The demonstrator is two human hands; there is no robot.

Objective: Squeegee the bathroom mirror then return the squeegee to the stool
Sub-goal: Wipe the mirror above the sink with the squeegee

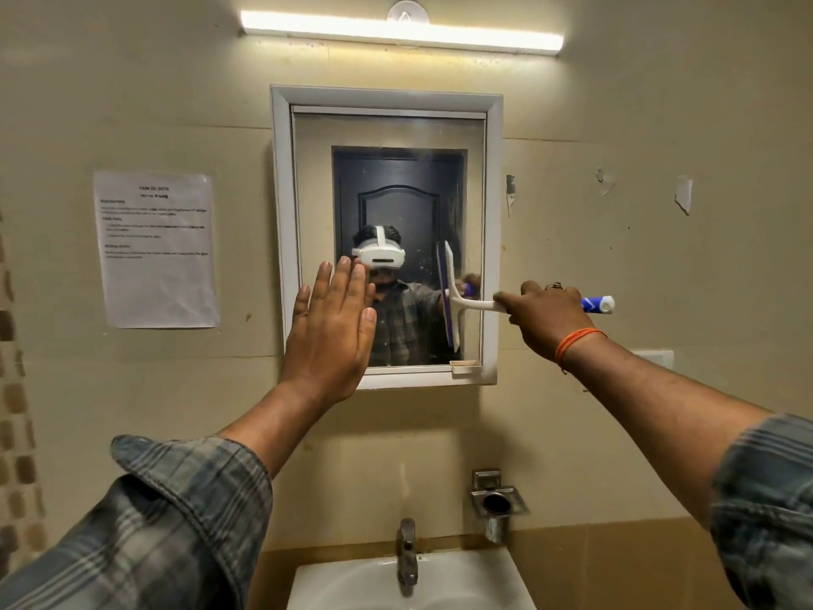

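Squeegee (457,301): white T-shaped frame, blue-and-white handle end, blade standing upright against the right part of the mirror (396,134) glass; handle runs out level to the right, past the frame's right side. Right hand (545,319): fingers curled round the handle near its middle, forefinger stretched along the stem toward the blade, so the blade lies left of the grip and the blue end sticks out beyond the knuckles to the right (an orange thread circles the wrist, a ring shows on one finger). Left hand (330,332): fingers straight and close together, palm toward the glass at the mirror's lower left; whether it touches the glass cannot be told. Mirror: white-framed, set on a beige wall, speckled with spots. Paper notice (156,248): taped to the wall left of the mirror, printed text too blurred to read. Tube light (400,35): lit, above the mirror. Sink (352,583) with metal tap (407,552): below. Metal holder (499,504): right of the tap.
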